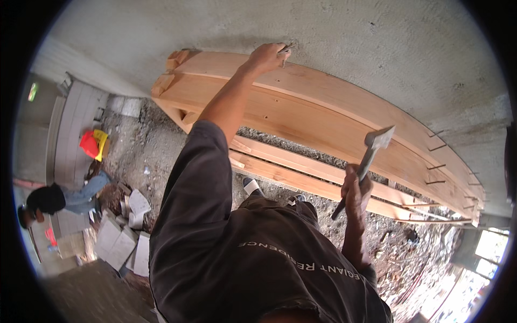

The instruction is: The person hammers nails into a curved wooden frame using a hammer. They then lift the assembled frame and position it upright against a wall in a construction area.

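Note:
My left hand (267,58) reaches up to the top edge of a long timber frame (301,107) that runs along a grey wall. Its fingers are closed on thin grey nails (285,49), which stick out past the fingertips close to the wall. Lower and to the right, my right hand (355,188) is wrapped round the dark handle of a hatchet (379,139). The hatchet's grey metal head points up, in front of the planks and apart from the left hand. Toward the frame's right end, several bent nails or rods (436,167) jut from the wood.
Lower timber rails (301,171) run between my body and the upper planks. Rubble and gravel (145,156) cover the ground. At left lie broken grey slabs (116,242) and a red and yellow item (96,144). Another person (48,199) in a black cap is at far left.

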Demonstrator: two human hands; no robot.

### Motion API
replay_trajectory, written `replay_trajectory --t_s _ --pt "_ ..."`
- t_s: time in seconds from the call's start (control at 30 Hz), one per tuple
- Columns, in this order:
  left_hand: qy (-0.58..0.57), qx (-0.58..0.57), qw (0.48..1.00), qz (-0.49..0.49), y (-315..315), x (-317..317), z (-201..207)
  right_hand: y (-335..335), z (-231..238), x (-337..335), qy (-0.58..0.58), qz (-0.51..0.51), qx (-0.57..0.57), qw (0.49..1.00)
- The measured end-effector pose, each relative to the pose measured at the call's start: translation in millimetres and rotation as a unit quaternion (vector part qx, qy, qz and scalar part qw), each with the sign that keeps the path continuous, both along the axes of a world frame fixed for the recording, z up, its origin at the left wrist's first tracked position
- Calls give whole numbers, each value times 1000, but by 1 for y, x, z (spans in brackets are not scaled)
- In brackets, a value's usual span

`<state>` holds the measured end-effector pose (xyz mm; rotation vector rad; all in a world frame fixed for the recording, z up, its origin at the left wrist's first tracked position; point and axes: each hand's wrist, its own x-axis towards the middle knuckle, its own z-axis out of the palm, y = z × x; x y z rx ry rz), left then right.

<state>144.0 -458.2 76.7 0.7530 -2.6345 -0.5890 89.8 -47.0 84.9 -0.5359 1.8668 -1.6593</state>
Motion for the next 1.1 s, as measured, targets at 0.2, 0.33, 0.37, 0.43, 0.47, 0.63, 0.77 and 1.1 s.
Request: replay_trajectory --t_s 0.2,0.33,0.37,0.43,0.47,0.63,0.77,1.1 --pt "-28 -12 998 -62 1 5 9 -34 56 20 3 61 -192 979" --pt "-28 21 997 -75 -1 3 9 -57 18 47 -44 15 -5 999" --pt "-28 16 996 -83 -3 4 9 -66 21 46 -53 21 -18 998" --pt "-19 1 995 -98 -2 4 8 -86 31 39 -71 34 -46 996" --pt "-9 -10 994 -104 -1 5 7 -98 35 36 -27 34 -42 998" --pt "19 -44 991 -128 -10 5 -6 -152 62 37 165 17 -12 986" --pt "6 -39 991 -127 -7 3 -2 -174 36 32 271 -1 82 959" --pt "2 -25 992 -124 -4 10 -1 -181 67 26 225 -98 -95 965"
